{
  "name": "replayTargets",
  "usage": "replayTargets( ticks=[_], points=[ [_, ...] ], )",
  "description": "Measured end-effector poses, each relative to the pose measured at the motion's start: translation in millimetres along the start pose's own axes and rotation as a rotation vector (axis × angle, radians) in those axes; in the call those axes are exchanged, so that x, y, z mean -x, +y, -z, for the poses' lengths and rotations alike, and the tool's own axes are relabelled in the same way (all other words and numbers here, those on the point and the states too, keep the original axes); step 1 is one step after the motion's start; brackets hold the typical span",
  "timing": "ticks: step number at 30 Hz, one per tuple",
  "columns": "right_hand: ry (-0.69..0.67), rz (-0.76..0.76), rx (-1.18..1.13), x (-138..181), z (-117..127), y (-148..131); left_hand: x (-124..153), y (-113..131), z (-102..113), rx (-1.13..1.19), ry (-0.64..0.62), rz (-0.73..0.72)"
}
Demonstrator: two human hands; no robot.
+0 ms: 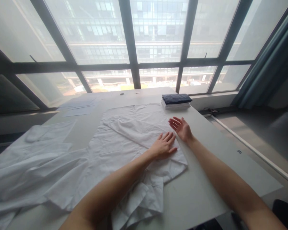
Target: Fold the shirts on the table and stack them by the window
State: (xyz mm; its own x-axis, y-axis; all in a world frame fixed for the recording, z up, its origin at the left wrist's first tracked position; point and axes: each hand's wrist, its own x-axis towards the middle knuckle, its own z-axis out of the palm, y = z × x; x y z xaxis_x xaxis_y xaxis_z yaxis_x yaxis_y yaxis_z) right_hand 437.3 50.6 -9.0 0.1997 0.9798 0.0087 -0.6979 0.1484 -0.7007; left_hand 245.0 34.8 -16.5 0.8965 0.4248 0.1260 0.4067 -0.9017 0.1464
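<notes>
A white cloth garment (120,134) lies spread over the table, wrinkled, with one part folded across it toward the right. Flat on its right side rests my left hand (164,146), palm down with the fingers spread. Just beyond it, at the garment's right edge, my right hand (181,128) is held with its fingers stretched out and nothing in them. Whether the right hand touches the cloth I cannot tell. Below my left forearm, a loose white part (144,204) of the cloth hangs toward the near edge.
A folded stack with a dark blue cloth (177,98) on top of white ones sits at the table's far right. More white cloth (33,166) covers the left side. Pale sheets (79,110) lie at the back left. The white table (206,185) stands before large windows; a blue curtain (266,57) hangs right.
</notes>
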Motion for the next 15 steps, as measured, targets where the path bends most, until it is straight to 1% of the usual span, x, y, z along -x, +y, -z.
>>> replayTargets(
  ticks=[2, 3, 5, 7, 9, 13, 15],
  points=[
    [-0.034, -0.049, 0.036, 4.3, -4.9, 2.8, -1.2, -1.1, -0.1, 0.015, 0.002, -0.002],
    [-0.009, -0.086, 0.058, 5.1, -6.9, 4.4, -1.7, -3.4, 0.3, 0.023, -0.004, -0.010],
    [0.081, -0.148, 0.091, 4.2, -9.3, 6.8, -1.5, -14.2, 2.8, 0.034, -0.037, -0.026],
    [0.139, -0.182, 0.099, 1.6, -9.7, 7.5, 1.7, -35.7, 8.5, 0.024, -0.083, 0.007],
    [0.144, -0.202, 0.094, -1.1, -8.7, 6.8, 9.7, -68.2, 17.3, -0.011, -0.114, 0.118],
    [0.151, -0.212, 0.085, -3.9, -6.5, 5.2, 38.5, -149.8, 38.6, -0.095, -0.127, 0.362],
    [0.159, -0.217, 0.084, -4.9, -6.5, 5.4, 53.8, -187.4, 47.3, -0.123, -0.126, 0.446]
  ],
)
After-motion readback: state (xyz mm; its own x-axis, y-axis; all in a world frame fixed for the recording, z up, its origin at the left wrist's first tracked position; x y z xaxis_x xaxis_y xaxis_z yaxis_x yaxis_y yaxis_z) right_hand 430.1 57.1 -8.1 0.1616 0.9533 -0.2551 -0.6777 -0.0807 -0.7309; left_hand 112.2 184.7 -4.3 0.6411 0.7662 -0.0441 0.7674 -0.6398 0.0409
